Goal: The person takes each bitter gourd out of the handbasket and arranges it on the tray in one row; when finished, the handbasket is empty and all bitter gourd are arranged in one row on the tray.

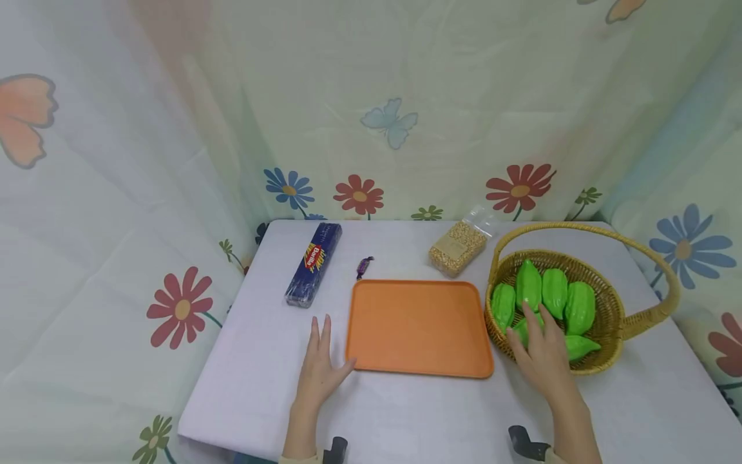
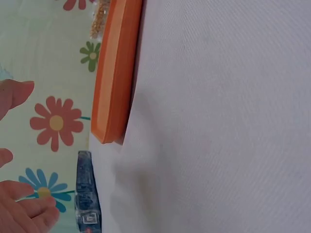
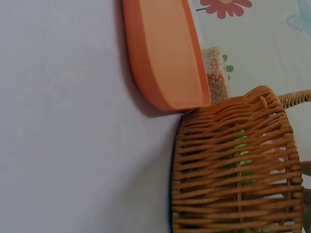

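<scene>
My right hand (image 1: 545,357) reaches over the near left rim of the wicker basket (image 1: 612,316), its thumb and fingers spread around a green star fruit (image 1: 520,330). Whether the fingertips press on it is hard to tell. Several more ridged green star fruits (image 1: 554,293) lie in the basket. In the right wrist view, the basket wall (image 3: 233,170) mostly hides the fruit and fingers. My left hand (image 1: 319,374) hovers by the near left corner of the orange tray (image 1: 420,328), fingers extended and apart, holding nothing.
Beyond the tray lies a small purple wrapped candy (image 1: 363,267). A blue Barilla pasta pack (image 1: 313,264) lies to the left, and a clear bag of yellowish grains (image 1: 458,248) at the back right. The basket's tall handle (image 1: 580,227) arches over it. A flowered curtain (image 1: 394,77) surrounds the white table (image 1: 249,386).
</scene>
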Motion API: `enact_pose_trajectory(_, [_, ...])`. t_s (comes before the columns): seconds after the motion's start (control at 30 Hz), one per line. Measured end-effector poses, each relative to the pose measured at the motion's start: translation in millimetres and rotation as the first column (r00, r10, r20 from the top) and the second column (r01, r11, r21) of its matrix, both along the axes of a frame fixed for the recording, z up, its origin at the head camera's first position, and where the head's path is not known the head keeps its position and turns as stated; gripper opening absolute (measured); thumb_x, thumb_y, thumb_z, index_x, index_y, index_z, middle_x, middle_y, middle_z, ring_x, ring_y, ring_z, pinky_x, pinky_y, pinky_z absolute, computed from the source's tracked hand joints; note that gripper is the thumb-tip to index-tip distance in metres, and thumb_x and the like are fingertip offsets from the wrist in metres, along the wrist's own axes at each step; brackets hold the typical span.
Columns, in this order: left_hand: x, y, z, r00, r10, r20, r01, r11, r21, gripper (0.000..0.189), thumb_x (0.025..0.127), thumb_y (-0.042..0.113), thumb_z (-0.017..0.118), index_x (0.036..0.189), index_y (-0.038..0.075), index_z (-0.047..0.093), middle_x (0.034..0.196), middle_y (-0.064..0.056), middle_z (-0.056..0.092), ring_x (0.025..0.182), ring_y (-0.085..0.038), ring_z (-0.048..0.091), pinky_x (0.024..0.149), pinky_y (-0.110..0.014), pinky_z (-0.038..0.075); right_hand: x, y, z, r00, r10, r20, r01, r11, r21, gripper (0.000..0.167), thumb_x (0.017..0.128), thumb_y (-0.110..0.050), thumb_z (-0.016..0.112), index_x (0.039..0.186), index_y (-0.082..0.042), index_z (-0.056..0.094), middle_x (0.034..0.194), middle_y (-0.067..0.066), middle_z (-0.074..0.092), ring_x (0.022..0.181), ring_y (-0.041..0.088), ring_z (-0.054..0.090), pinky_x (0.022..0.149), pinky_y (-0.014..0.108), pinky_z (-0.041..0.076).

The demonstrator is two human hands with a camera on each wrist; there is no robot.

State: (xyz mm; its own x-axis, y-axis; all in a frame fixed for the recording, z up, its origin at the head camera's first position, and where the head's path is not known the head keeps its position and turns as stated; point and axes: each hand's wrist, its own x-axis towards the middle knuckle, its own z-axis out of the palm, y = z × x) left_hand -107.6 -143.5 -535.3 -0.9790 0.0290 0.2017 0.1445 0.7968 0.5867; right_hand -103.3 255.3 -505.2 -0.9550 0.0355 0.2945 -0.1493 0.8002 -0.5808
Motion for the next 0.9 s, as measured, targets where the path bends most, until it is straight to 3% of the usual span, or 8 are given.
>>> enact_pose_trajectory(0.17, [-3.1,3.3,-3.4,0.999,0.0,0.036,-0.001,0.999,0.034,0.096,0.074,0.041,0.072,0.148,0.015,0.016,0.148,-0.021,0.018,0.129,-0.04,0.029,0.098,-0.052,0.033,-14.0,-2.1,4.9,0.999,0.0,0.048,0.002,1.0,-0.029,0.057,0.098,-0.028,0.039,0.145,-0.002,0.018,0.14,0.037,0.012,0.121,0.061,0.014,0.084,0.076,0.018])
enact_pose_trajectory(0.4, [-9.3,4.7,-17.5,0.998,-0.001,0.058,-0.006,0.993,0.118,0.089,0.075,0.035,0.072,0.145,0.01,0.022,0.139,-0.02,0.035,0.126,-0.037,0.036,0.101,-0.049,0.032,-33.3,-3.1,4.2,0.994,-0.007,0.109,0.014,0.998,-0.066,0.058,0.099,-0.03,0.032,0.145,0.0,0.013,0.139,0.039,0.011,0.119,0.061,0.018,0.084,0.075,0.021])
enact_pose_trajectory(0.6, [-9.2,4.7,-25.5,0.995,0.008,0.1,-0.019,0.994,0.108,0.087,0.075,0.038,0.071,0.143,0.007,0.026,0.134,-0.021,0.041,0.122,-0.039,0.039,0.102,-0.054,0.026,-44.0,-1.9,-0.3,0.985,0.015,0.171,-0.005,0.998,-0.059,0.06,0.1,-0.036,0.026,0.147,-0.004,0.007,0.138,0.039,0.012,0.119,0.06,0.019,0.085,0.073,0.022])
enact_pose_trajectory(0.73, [-9.0,2.6,-34.2,0.995,0.001,0.097,-0.012,0.994,0.109,0.087,0.075,0.04,0.071,0.141,0.004,0.029,0.132,-0.021,0.043,0.122,-0.038,0.037,0.103,-0.06,0.015,-48.7,-0.4,-3.0,0.981,0.006,0.195,0.0,0.999,-0.032,0.061,0.099,-0.036,0.027,0.146,-0.002,0.007,0.137,0.04,0.013,0.119,0.06,0.021,0.086,0.072,0.023])
enact_pose_trajectory(0.9, [-9.3,2.1,-44.9,0.997,-0.014,0.078,0.004,0.991,0.136,0.086,0.073,0.04,0.073,0.139,0.001,0.033,0.131,-0.021,0.045,0.123,-0.04,0.035,0.101,-0.062,0.013,-55.3,0.5,-6.4,0.975,0.009,0.223,-0.009,1.0,-0.001,0.061,0.098,-0.028,0.036,0.145,0.002,0.01,0.136,0.04,0.014,0.117,0.06,0.023,0.086,0.071,0.026])
